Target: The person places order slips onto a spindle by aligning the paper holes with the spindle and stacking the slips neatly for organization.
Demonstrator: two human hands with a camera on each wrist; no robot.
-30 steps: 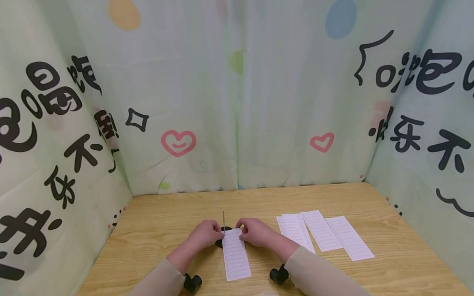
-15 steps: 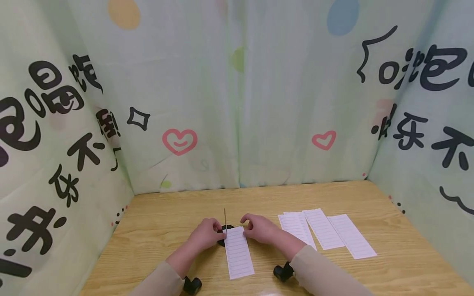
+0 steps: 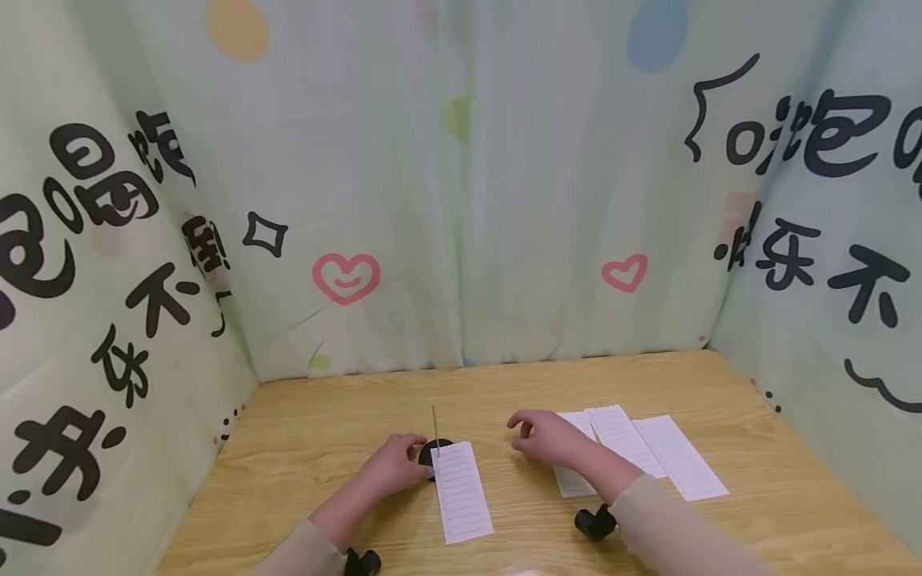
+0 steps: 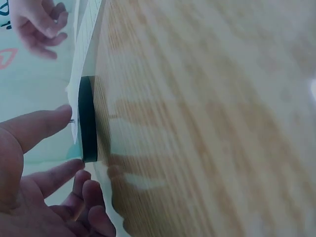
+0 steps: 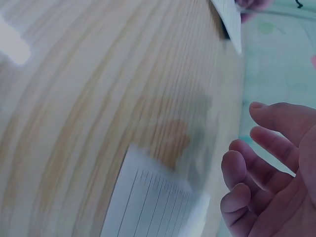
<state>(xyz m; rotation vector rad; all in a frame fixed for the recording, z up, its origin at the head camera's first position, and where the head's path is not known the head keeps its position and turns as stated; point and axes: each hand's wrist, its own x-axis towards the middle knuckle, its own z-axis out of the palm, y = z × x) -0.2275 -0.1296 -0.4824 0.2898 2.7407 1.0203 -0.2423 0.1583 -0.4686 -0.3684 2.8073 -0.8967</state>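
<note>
A lined white paper slip lies over a black round base, its upper left corner at the thin upright spike. My left hand is beside the base, thumb and index finger spread apart. In the left wrist view, the thumb and fingertips are close to the rim of the black base. My right hand hovers off to the right, fingers loosely bent with nothing between them. In the right wrist view, a lined slip lies on the table near the right hand.
Several lined slips, among them one at the far right, lie overlapping on the wooden table. The right forearm partly covers them. Printed curtains enclose the table's back and sides.
My right hand has left the slip's upper right corner and moved right toward the other slips. My left thumb and index finger have parted and drawn slightly left from the slip's corner.
</note>
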